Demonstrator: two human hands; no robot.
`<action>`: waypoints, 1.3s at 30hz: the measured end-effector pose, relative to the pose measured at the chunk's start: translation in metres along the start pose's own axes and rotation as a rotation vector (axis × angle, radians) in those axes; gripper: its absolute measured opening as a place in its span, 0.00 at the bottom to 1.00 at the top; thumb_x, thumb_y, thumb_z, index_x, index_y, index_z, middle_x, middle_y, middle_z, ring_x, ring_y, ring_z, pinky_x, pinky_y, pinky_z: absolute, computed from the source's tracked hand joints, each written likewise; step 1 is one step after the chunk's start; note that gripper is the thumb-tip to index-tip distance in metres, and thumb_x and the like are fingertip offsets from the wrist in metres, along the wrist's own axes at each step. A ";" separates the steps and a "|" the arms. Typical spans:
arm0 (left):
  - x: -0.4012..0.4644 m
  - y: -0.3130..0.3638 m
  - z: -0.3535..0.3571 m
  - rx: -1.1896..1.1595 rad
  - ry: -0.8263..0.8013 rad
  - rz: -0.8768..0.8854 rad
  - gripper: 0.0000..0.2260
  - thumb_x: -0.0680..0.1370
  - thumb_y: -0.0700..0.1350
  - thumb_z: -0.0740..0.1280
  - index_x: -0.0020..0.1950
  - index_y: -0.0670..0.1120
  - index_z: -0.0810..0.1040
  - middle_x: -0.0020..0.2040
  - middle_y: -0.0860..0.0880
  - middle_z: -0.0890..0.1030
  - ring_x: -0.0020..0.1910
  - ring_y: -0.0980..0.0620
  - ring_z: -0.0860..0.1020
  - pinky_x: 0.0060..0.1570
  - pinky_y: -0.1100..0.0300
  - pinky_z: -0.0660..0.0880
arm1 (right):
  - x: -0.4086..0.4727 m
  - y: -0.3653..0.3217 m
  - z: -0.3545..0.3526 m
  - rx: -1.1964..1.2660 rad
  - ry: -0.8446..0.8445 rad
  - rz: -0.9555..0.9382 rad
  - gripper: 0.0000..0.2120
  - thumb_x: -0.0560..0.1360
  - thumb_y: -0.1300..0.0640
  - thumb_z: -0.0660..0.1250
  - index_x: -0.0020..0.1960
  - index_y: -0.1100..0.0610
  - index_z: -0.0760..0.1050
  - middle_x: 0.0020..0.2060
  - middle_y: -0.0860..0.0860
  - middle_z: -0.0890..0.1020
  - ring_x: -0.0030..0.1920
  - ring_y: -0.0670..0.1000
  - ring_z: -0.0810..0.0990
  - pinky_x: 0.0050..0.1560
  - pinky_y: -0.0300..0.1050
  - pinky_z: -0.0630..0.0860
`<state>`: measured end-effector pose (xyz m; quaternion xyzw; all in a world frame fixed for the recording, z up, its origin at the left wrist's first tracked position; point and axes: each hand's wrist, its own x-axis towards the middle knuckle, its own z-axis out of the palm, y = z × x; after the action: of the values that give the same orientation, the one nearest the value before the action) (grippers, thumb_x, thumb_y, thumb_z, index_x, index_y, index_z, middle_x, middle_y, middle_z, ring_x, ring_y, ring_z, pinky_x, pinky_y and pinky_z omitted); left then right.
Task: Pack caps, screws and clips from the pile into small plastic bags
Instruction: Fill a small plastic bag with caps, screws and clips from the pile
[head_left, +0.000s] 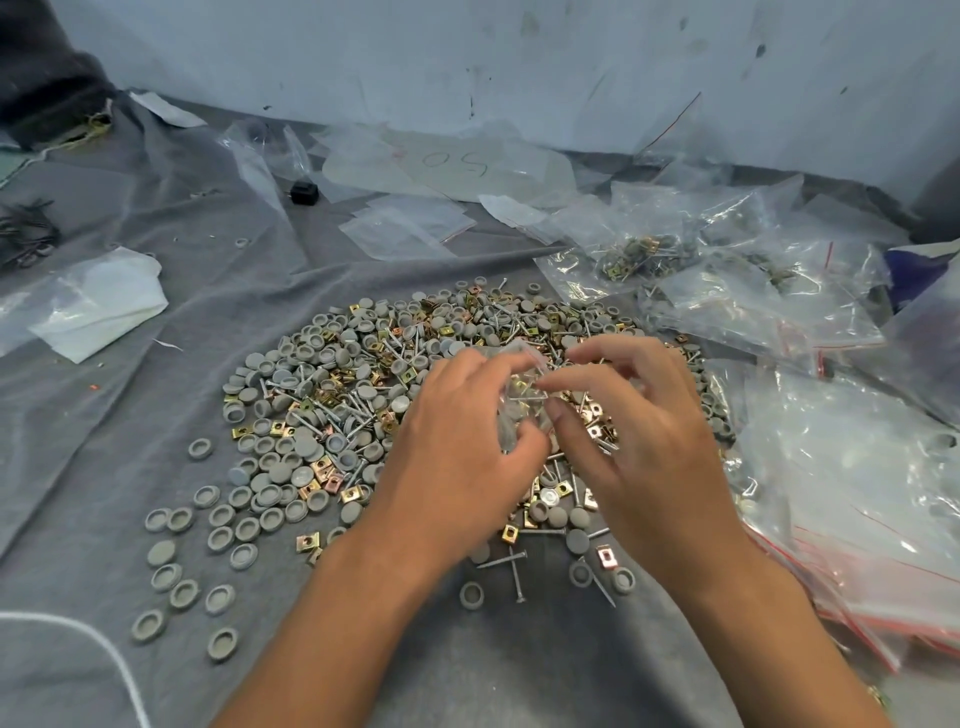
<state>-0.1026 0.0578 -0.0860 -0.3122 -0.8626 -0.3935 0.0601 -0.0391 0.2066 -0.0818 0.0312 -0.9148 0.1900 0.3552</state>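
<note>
Head view: I see both hands over the pile (415, 395).
Left hand (462, 452): fingers curled, holding small bag (522, 400) upright so parts stay inside.
Right hand (639, 441): pinching bag's mouth, likely filling or sealing.
Filled bags (727, 275): parked right, within reach.

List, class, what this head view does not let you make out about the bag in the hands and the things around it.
- Bag contents: hidden by left hand and right hand; clear film blurs into the pile.
- Whether the bag's mouth is open: fingers cover it.
- Count in the filled bags: parts too small, film glares.
- Bag stack: cut off by the right edge.
- Black item: too small to identify.
</note>
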 end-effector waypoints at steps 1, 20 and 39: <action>0.001 0.000 -0.001 0.009 0.006 -0.002 0.18 0.80 0.51 0.66 0.70 0.57 0.71 0.53 0.61 0.71 0.55 0.62 0.69 0.53 0.65 0.69 | 0.001 -0.001 -0.002 0.047 0.017 0.026 0.07 0.79 0.56 0.67 0.53 0.57 0.82 0.54 0.51 0.77 0.54 0.53 0.75 0.55 0.41 0.71; 0.001 -0.010 -0.013 0.211 0.219 -0.106 0.18 0.80 0.38 0.64 0.67 0.52 0.79 0.49 0.52 0.71 0.45 0.53 0.72 0.43 0.62 0.71 | -0.024 -0.030 0.005 -0.280 -0.874 0.109 0.09 0.74 0.49 0.63 0.51 0.48 0.78 0.42 0.46 0.83 0.45 0.54 0.82 0.38 0.44 0.72; 0.000 -0.011 -0.021 0.128 0.183 -0.133 0.16 0.77 0.46 0.73 0.64 0.54 0.81 0.57 0.56 0.84 0.45 0.61 0.80 0.50 0.64 0.79 | -0.017 -0.015 -0.006 0.029 -0.863 0.207 0.08 0.77 0.44 0.63 0.44 0.46 0.74 0.38 0.42 0.79 0.38 0.41 0.78 0.37 0.37 0.72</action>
<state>-0.1122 0.0373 -0.0787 -0.2127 -0.8956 -0.3677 0.1321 -0.0199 0.1933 -0.0836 0.0210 -0.9748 0.2070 -0.0805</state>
